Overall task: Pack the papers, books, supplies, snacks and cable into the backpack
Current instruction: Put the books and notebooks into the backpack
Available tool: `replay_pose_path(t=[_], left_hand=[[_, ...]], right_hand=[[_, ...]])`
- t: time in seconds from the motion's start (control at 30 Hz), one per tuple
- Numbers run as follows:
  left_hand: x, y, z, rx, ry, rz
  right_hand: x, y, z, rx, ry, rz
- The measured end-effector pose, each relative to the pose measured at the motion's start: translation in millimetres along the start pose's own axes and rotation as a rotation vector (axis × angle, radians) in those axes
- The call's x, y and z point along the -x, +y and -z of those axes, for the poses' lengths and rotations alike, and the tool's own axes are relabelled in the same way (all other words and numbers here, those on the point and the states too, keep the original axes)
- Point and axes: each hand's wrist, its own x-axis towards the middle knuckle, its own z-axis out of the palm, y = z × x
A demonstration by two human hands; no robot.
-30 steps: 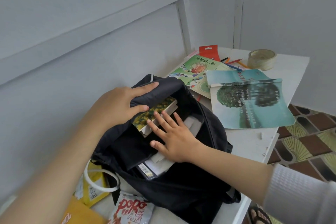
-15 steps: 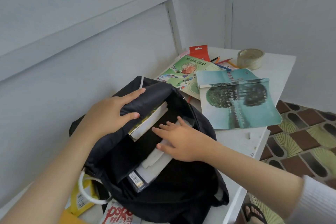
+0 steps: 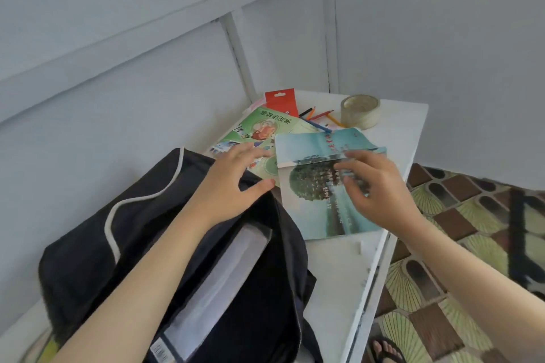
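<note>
A black backpack (image 3: 124,233) lies open on the white table (image 3: 336,271), with white papers and a book (image 3: 227,271) standing inside its mouth. My left hand (image 3: 233,183) rests open on the bag's upper rim, fingers spread. My right hand (image 3: 377,186) hovers over a teal book with a tree cover (image 3: 315,209), fingers loosely bent and blurred, holding nothing. Beside it lies a green picture book (image 3: 265,130). Behind them sit a red packet (image 3: 280,100), several coloured pencils (image 3: 318,118) and a roll of clear tape (image 3: 360,110).
A pale wall closes off the table's left and far sides. The table's right edge drops to a patterned tile floor (image 3: 460,244), where a foot in a black sandal (image 3: 386,349) shows. A yellow packet (image 3: 50,348) peeks out at the bottom left under the bag.
My right hand has left the backpack's opening and moved right to above the teal tree book. My left hand slid further up the bag's rim. The yellow-covered book has sunk into the bag.
</note>
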Motion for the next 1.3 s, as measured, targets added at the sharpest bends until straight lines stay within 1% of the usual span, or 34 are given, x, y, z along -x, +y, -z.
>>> replay_pose_path(t=[0.13,0.3,0.37,0.5,0.57,0.7,0.8,0.87,0.93,1.0,1.07,1.13,1.23,1.3], left_hand=[[-34.5,12.7,-22.4,-0.021,-0.109,0.013],[-66.4,20.7,-38.4,-0.127,-0.384,0.104],[-74.0,20.9,-41.8,-0.098,-0.407,0.115],[-82.9,22.1,-40.2,-0.09,-0.339,0.099],[-85.2,27.4,-34.6,-0.061,-0.27,0.087],[-90.9,37.7,-18.4,0.151,-0.057,0.048],[-95.9,42.6,-4.1,0.297,0.049,0.042],[-98.9,45.3,7.4,0.399,0.073,0.05],[-101.2,45.6,17.7,0.553,0.075,0.047],[-102.8,44.5,25.6,0.748,0.076,0.079],[-103.7,41.9,30.5,0.873,0.098,0.137],[-102.0,38.6,31.8,0.893,0.112,0.169],[-94.5,37.1,29.6,0.848,0.143,0.194],[-86.9,40.2,28.3,0.849,0.131,0.21]], right_hand=[[-10.9,41.5,19.0,-0.01,-0.02,-0.153],[-21.2,65.2,28.6,-0.075,-0.125,-0.224],[-27.6,67.7,30.4,-0.155,-0.152,-0.264],[-38.9,74.2,33.8,-0.232,-0.183,-0.286],[-42.2,78.7,33.2,-0.239,-0.165,-0.284],[-47.3,78.1,36.9,-0.411,-0.05,-0.296],[-55.7,70.7,44.1,-0.503,-0.048,-0.284],[-62.4,63.5,48.0,-0.541,-0.072,-0.249],[-69.2,55.5,50.8,-0.601,-0.113,-0.233],[-75.7,45.7,54.6,-0.749,-0.153,-0.23],[-81.6,37.9,58.0,-0.909,-0.164,-0.238],[-86.1,29.0,60.7,-1.004,-0.146,-0.268],[-87.0,16.9,61.0,-1.14,-0.137,-0.365],[-83.5,11.1,59.6,-1.219,-0.121,-0.431]])
